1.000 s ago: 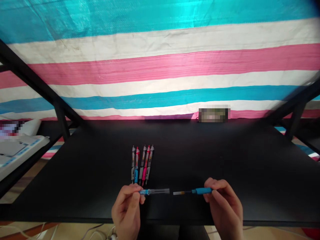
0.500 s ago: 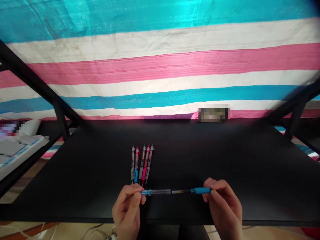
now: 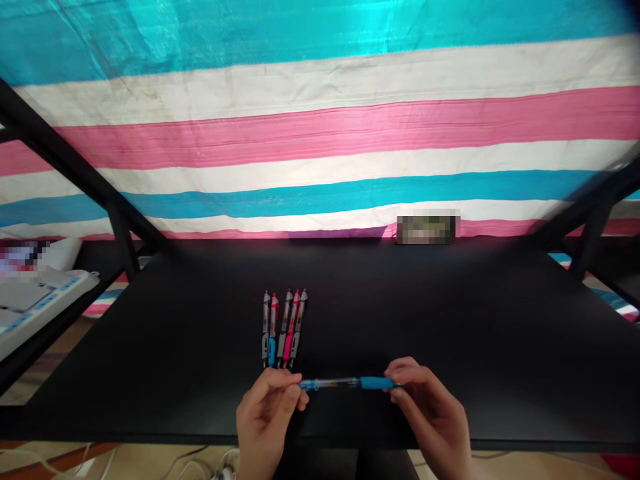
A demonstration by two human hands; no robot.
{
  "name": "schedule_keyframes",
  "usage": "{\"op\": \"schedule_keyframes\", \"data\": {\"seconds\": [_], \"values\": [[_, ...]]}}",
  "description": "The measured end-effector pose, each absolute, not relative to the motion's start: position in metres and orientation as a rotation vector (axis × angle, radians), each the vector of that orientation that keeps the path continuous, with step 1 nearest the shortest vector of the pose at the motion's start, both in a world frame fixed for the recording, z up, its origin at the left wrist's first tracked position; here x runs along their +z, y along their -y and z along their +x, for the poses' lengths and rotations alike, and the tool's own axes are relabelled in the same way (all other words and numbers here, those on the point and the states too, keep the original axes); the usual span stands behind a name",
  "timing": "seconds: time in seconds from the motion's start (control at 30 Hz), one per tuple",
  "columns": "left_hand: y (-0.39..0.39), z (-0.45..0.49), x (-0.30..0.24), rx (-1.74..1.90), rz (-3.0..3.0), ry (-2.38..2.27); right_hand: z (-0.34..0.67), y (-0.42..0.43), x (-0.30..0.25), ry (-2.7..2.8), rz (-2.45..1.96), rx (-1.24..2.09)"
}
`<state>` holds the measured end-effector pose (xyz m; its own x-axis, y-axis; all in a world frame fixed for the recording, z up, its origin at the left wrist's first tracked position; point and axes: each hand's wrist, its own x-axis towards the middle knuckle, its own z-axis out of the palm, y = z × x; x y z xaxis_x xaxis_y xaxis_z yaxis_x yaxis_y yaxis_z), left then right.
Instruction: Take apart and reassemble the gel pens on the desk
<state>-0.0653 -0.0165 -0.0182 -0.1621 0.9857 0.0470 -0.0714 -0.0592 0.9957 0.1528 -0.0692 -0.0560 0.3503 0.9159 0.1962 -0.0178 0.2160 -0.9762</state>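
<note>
A clear-barrelled pen (image 3: 336, 383) with a blue grip lies level between my two hands, above the front of the black table. My left hand (image 3: 270, 410) pinches its blue upper end between thumb and fingers. At the other end, my right hand (image 3: 430, 407) has its thumb and fingertips closed around the tip of the blue grip. The barrel and grip meet with no gap that I can see. Just beyond my left hand, several click pens (image 3: 284, 330) lie side by side, with grey, blue and pink grips.
The black table (image 3: 450, 313) has metal frame bars (image 3: 120, 233) on both sides. A striped sheet (image 3: 320, 133) hangs behind it. At the back edge stands a blurred-out object (image 3: 427, 230). A white device (image 3: 45, 307) sits on the left, and cables (image 3: 200, 465) lie below.
My hands have come closer together. The blue grip and refill, which stood apart from the clear barrel, now meet it, with the refill inside. The row of pens has not moved.
</note>
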Motion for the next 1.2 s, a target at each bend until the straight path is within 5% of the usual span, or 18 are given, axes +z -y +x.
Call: {"op": "schedule_keyframes", "data": {"seconds": [1.2], "values": [[0.017,-0.065,-0.02,1.437,1.025,-1.159,0.147,0.067,-0.048,1.147,-1.297,0.841]]}}
